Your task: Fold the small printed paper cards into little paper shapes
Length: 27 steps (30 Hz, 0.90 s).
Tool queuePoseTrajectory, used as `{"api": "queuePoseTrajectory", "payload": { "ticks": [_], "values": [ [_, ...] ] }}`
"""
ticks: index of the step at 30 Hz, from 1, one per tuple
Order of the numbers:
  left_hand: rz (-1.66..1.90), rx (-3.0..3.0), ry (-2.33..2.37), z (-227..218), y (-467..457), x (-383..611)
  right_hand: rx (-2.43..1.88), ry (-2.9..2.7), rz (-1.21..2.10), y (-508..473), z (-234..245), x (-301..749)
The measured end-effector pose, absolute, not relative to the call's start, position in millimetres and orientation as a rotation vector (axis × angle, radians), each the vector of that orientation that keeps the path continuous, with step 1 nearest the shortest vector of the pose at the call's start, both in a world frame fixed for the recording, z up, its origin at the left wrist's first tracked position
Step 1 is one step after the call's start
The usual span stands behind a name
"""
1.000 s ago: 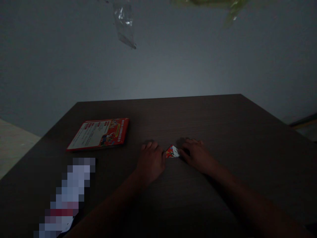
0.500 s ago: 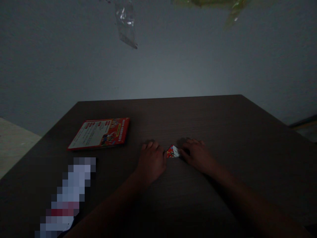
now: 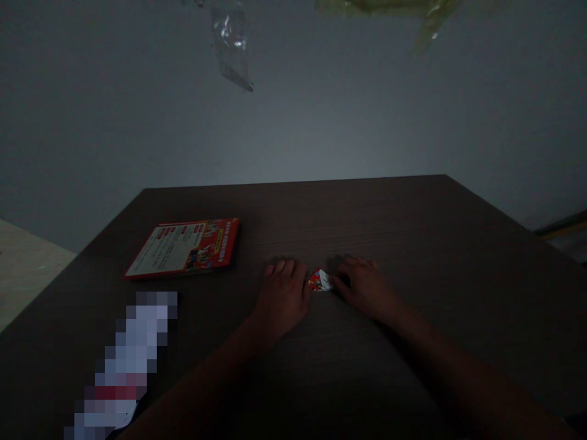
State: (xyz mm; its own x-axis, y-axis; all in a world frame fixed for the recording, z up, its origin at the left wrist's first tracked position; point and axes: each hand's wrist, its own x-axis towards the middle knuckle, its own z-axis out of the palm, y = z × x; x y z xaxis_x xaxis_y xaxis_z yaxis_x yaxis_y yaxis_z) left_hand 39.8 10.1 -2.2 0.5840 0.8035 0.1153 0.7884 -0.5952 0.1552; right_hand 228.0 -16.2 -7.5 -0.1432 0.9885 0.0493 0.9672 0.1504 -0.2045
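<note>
A small folded piece of red and white printed paper (image 3: 320,281) lies on the dark wooden table (image 3: 413,220), between my two hands. My left hand (image 3: 282,296) rests knuckles up on the table, its thumb side pressed against the paper's left edge. My right hand (image 3: 364,286) lies on the table too, fingertips curled onto the paper's right edge. Both hands pinch or press the paper down; the dim light hides the fingertips.
A red and white printed booklet (image 3: 186,247) lies flat at the left of the table. A blurred-out patch (image 3: 123,360) covers something at the near left. Clear plastic (image 3: 232,43) hangs against the grey wall behind the table.
My left hand has slid slightly right, closer to the paper, so less of the paper shows. The right hand stays put.
</note>
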Motion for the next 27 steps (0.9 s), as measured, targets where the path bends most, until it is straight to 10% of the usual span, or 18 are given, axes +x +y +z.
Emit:
{"api": "queuePoseTrajectory", "payload": {
  "ticks": [27],
  "values": [
    [0.213,2.793,1.24,-2.7,15.5,38.9,-1.621,-2.433,0.005,-27.7,0.9,222.1]
  ]
}}
